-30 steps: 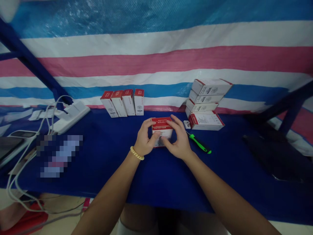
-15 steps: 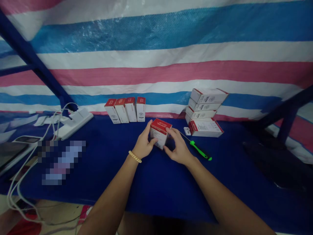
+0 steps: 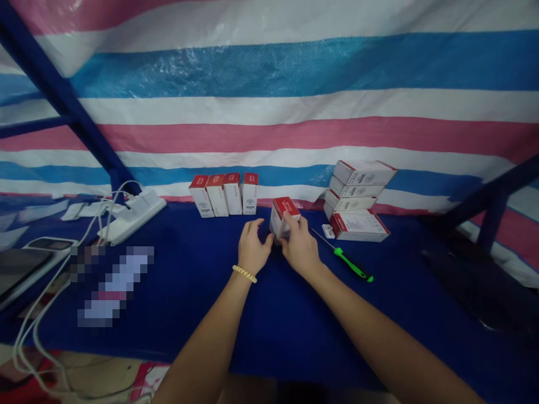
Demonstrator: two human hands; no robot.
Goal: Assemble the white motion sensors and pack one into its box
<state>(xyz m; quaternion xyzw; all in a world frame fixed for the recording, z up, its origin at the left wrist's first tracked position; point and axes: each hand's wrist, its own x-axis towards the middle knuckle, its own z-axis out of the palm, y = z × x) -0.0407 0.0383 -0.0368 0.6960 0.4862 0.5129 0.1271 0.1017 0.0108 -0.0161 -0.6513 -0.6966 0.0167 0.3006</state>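
A red-topped white cardboard box [image 3: 284, 206] stands upright on the blue table in front of me. My right hand [image 3: 302, 247] grips it from the right, with fingers over its near side and the thumb low down. To the left of the box is my left hand [image 3: 254, 247], wearing a pale yellow coiled band; its fingers and thumb are apart and it holds nothing. The left thumb tip is close to the box's lower edge, and I cannot tell if it touches. A green and black screwdriver [image 3: 353, 265] lies to the right of my right hand.
Several similar boxes [image 3: 217, 194] stand in a row at the back left. More are stacked [image 3: 360, 193] at the back right, beside a small white item [image 3: 328, 231]. A power strip [image 3: 132, 216] with cables lies left; a dark object [image 3: 475, 286] lies right.
My left hand has let go of the box and moved slightly off to its left. The box has turned a little, and my right hand has closed further around it.
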